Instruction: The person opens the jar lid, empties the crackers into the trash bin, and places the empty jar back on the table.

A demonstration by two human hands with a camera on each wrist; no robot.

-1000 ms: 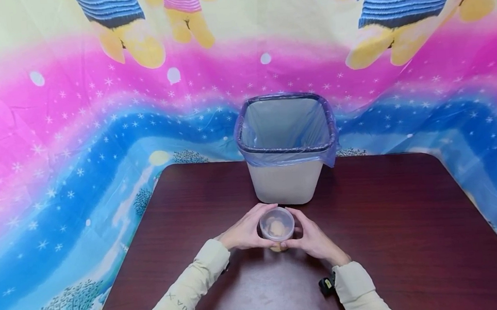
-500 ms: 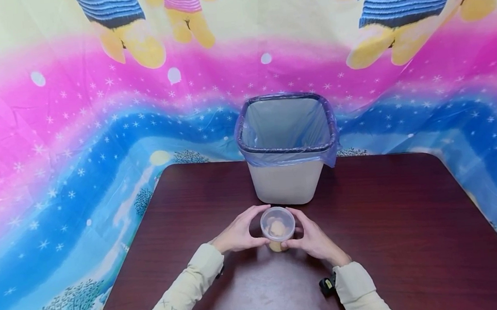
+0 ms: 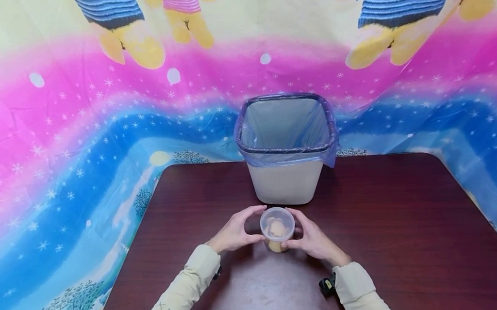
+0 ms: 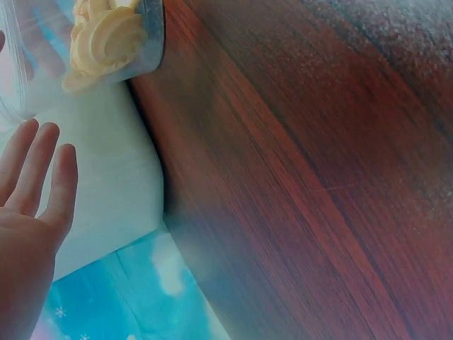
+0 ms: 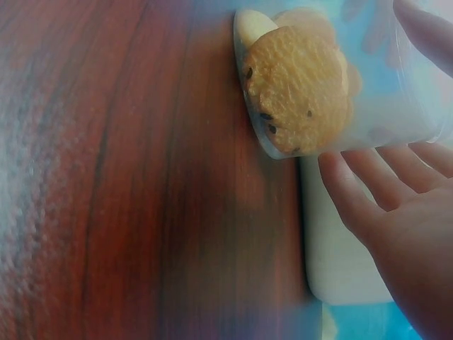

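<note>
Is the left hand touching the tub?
Cannot tell: in the head view, the left hand has its thumb right by the tub; no view plainly shows contact or gap.

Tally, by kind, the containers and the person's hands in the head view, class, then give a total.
Clear plastic cookie tub: 1
Bag-lined wastebasket: 1
Hands, left hand and right hand: 2
Total: 4

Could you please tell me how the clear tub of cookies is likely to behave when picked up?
The clear tub looks thin and smooth-walled, so it may flex and slip slightly. The cookies fill only its lower part, so it is probably light, and they might shift or chip if it tilts.
</note>
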